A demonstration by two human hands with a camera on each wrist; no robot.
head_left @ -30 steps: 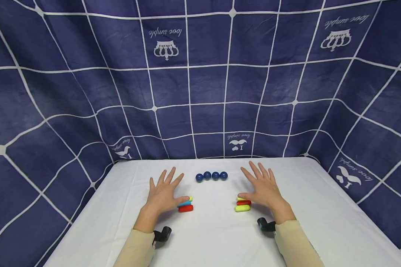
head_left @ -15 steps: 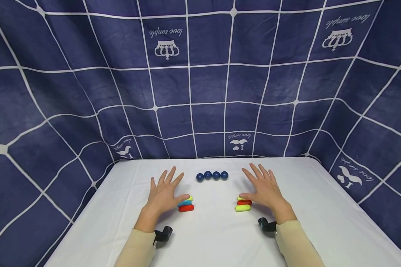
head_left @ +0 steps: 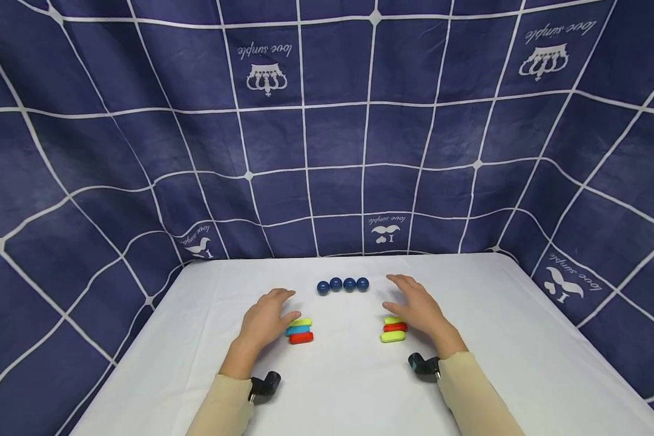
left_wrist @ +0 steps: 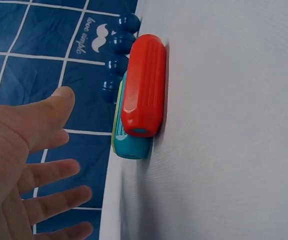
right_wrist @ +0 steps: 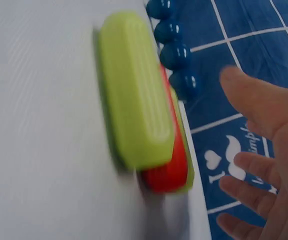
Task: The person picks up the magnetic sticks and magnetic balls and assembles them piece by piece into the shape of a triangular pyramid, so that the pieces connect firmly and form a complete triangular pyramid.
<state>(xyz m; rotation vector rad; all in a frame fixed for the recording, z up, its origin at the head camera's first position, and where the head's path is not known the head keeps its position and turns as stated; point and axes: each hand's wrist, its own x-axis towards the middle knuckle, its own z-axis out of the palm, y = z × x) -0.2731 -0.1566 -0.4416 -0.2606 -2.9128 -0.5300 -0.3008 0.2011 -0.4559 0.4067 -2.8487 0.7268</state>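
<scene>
Left hand [head_left: 264,320]: yours, left of the middle of the tabletop [head_left: 338,387]; fingers apart and loosely bent, thumb off from them, tip near the left-hand bars.
Right hand [head_left: 421,307]: yours, right of the middle; fingers apart, thumb spread away, near the right-hand bars.
Left-hand bars, three: red bar [head_left: 301,338] nearest you, blue bar [head_left: 298,330] next, yellow-green bar [head_left: 303,322] towards the far edge; side by side, well in from the left edge.
Right-hand bars, three: near lime bar [head_left: 393,336], crimson bar [head_left: 395,327] between, far lime bar [head_left: 392,320]; side by side, well in from the right edge.
Dark-blue balls [head_left: 349,284]: four, one row near the far edge, about midway between its corners; leftmost slightly nearer you.
Wrist fittings: black left camera [head_left: 265,384], black right camera [head_left: 424,365].
Backdrop: navy cloth [head_left: 338,139], white grid, beyond the far edge.
</scene>
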